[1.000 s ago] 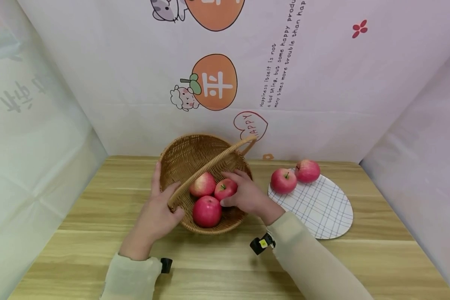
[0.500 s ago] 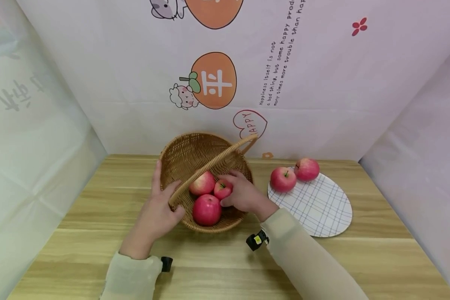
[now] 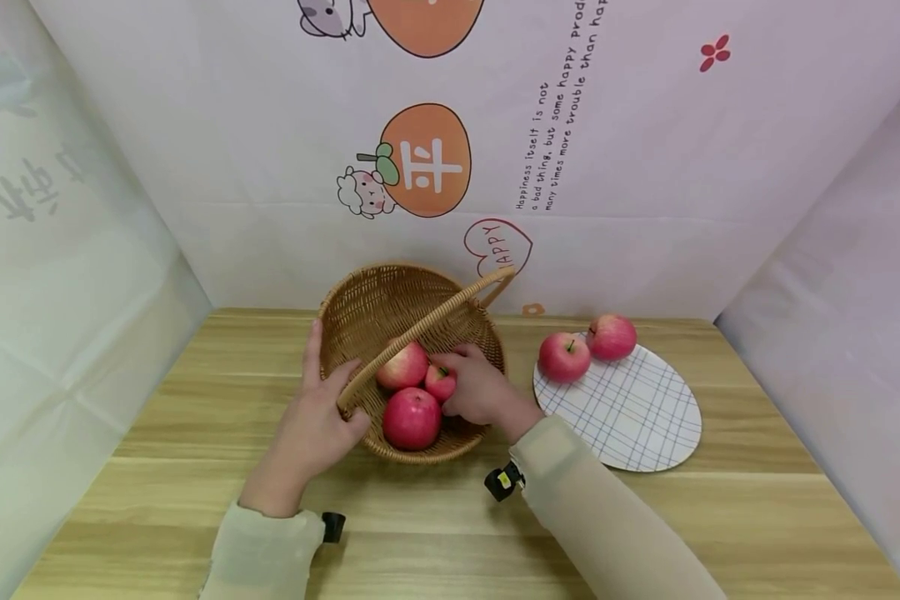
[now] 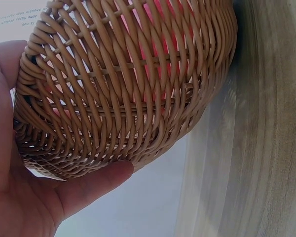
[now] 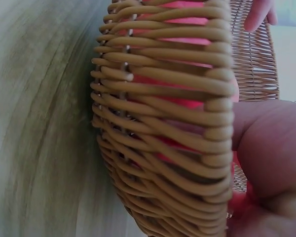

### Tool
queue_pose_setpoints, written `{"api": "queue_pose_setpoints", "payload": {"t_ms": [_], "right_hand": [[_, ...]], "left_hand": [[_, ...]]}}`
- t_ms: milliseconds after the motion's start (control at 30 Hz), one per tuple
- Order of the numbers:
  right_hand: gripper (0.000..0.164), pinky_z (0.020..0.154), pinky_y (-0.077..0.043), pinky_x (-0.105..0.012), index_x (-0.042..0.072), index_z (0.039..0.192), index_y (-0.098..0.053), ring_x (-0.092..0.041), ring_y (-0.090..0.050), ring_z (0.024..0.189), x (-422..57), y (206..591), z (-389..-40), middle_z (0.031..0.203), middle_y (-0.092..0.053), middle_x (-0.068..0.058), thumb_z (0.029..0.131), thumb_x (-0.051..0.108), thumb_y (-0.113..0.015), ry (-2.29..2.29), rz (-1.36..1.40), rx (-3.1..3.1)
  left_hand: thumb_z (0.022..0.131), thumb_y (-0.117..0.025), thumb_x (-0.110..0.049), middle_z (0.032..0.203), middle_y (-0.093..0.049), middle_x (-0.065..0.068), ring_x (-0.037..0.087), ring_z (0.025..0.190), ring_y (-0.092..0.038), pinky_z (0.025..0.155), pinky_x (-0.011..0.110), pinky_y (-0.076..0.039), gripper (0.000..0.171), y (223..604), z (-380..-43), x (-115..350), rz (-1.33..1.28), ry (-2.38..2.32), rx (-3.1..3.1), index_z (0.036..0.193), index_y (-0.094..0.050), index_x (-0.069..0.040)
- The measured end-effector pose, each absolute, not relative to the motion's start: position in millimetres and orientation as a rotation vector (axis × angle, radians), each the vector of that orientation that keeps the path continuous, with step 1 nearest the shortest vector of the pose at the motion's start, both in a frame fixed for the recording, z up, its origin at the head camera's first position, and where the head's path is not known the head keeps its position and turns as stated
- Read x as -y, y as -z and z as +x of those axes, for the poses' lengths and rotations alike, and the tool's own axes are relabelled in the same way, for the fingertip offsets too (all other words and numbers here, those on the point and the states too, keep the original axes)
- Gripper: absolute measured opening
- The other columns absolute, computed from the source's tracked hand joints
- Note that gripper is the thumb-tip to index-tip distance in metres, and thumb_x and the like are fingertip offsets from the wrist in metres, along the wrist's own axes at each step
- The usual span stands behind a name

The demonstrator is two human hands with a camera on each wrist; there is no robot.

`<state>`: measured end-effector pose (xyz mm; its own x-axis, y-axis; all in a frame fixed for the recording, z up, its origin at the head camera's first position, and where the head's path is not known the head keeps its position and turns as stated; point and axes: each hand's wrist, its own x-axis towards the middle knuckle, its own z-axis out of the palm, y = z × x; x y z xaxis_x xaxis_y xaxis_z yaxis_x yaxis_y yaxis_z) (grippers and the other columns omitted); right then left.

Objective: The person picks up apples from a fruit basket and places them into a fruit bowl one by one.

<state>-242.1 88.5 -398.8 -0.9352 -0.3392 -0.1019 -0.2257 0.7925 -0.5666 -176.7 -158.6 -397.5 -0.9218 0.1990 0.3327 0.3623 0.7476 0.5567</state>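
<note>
A woven wicker basket [image 3: 371,304] with an arched handle [image 3: 435,319] stands tilted on the table, its opening toward me. My left hand [image 3: 315,429] grips its left rim by the handle's base; in the left wrist view the thumb and a finger lie against the wicker [image 4: 113,94]. Inside the basket, my right hand [image 3: 480,390] holds a small red apple [image 3: 440,385] from the right, its fingertips partly hidden. Touching or close to that apple are a paler red apple [image 3: 405,367] and a larger red apple [image 3: 412,419]. The right wrist view shows mostly the basket's side [image 5: 167,113].
Right of the basket lies an oval white checked board [image 3: 637,417]. Two red apples, one nearer [image 3: 564,357] and one farther back [image 3: 612,337], sit at its far left edge. A printed cloth wall [image 3: 607,250] stands behind the wooden table [image 3: 405,533].
My right hand has moved a little left and deeper into the basket, bringing the small apple close against the other two. The left hand has kept its hold on the basket.
</note>
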Motion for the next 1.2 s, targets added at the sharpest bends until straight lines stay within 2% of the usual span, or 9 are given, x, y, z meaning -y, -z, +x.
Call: {"api": "queue_pose_setpoints", "payload": {"t_ms": [333,433,667,733,833,933,1033,1200], "right_hand": [[0.076,0.084,-0.048,-0.036,0.018,0.140,-0.059,-0.028,-0.046,0.120,-89.4,401.5,-243.2,0.144,-0.039,-0.013,0.069,0.003,-0.081,0.941,-0.396,-2.800],[0.076,0.082,-0.048,-0.036,0.018,0.139,-0.060,-0.028,-0.048,0.118,-90.8,401.7,-243.2,0.144,-0.040,-0.013,0.068,0.002,-0.081,0.997,-0.380,-2.783],[0.072,0.086,-0.048,-0.040,0.021,0.138,-0.061,-0.029,-0.046,0.119,-93.3,401.2,-241.9,0.143,-0.040,-0.011,0.070,0.008,-0.083,1.105,-0.323,-2.754],[0.072,0.081,-0.051,-0.039,0.020,0.138,-0.061,-0.029,-0.052,0.111,-94.0,401.2,-241.5,0.143,-0.039,-0.011,0.071,0.006,-0.084,1.168,-0.305,-2.724],[0.072,0.068,-0.054,-0.036,0.017,0.139,-0.060,-0.028,-0.061,0.087,-95.1,401.9,-241.9,0.141,-0.038,-0.013,0.072,0.002,-0.083,1.290,-0.280,-2.639],[0.073,0.059,-0.055,-0.036,0.015,0.140,-0.058,-0.028,-0.063,0.066,-96.1,402.7,-242.5,0.139,-0.035,-0.015,0.072,-0.002,-0.081,1.390,-0.257,-2.556],[0.074,0.059,-0.055,-0.036,0.015,0.140,-0.058,-0.027,-0.063,0.066,-96.9,403.4,-243.3,0.140,-0.035,-0.014,0.073,-0.002,-0.081,1.448,-0.242,-2.518],[0.075,0.062,-0.057,-0.040,0.014,0.142,-0.056,-0.031,-0.067,0.070,-98.7,403.1,-243.0,0.140,-0.036,-0.014,0.074,-0.004,-0.081,1.591,-0.245,-2.443]], "left_hand": [[0.074,-0.068,-0.010,0.163,0.021,-0.003,0.014,0.051,-0.045,0.050,0.032,-0.042,0.069,395.9,-175.9,158.3,-0.432,0.944,2.712,0.141,-0.053,-0.001],[0.074,-0.068,-0.011,0.163,0.020,-0.003,0.017,0.055,-0.049,0.051,0.032,-0.042,0.068,396.0,-175.9,158.3,-0.436,0.931,2.707,0.140,-0.054,-0.001],[0.073,-0.068,-0.012,0.164,0.020,-0.002,0.027,0.066,-0.055,0.057,0.034,-0.044,0.069,397.6,-176.6,158.7,-0.441,0.905,2.692,0.140,-0.054,-0.002],[0.073,-0.068,-0.012,0.164,0.019,-0.002,0.028,0.069,-0.056,0.058,0.035,-0.045,0.069,397.6,-176.7,158.8,-0.441,0.903,2.690,0.140,-0.055,-0.002],[0.073,-0.068,-0.011,0.164,0.019,-0.002,0.027,0.068,-0.055,0.058,0.034,-0.044,0.069,397.4,-176.6,158.8,-0.439,0.905,2.693,0.140,-0.055,-0.002],[0.073,-0.068,-0.011,0.164,0.019,-0.001,0.026,0.065,-0.054,0.057,0.034,-0.044,0.069,397.2,-176.4,158.8,-0.438,0.910,2.694,0.140,-0.055,-0.002],[0.073,-0.068,-0.010,0.164,0.019,-0.001,0.024,0.063,-0.053,0.056,0.034,-0.044,0.069,397.0,-176.4,158.6,-0.439,0.917,2.693,0.140,-0.055,-0.002],[0.073,-0.068,-0.010,0.164,0.018,-0.001,0.026,0.066,-0.054,0.057,0.034,-0.044,0.068,396.6,-176.6,158.5,-0.439,0.921,2.690,0.140,-0.055,-0.002]]}}
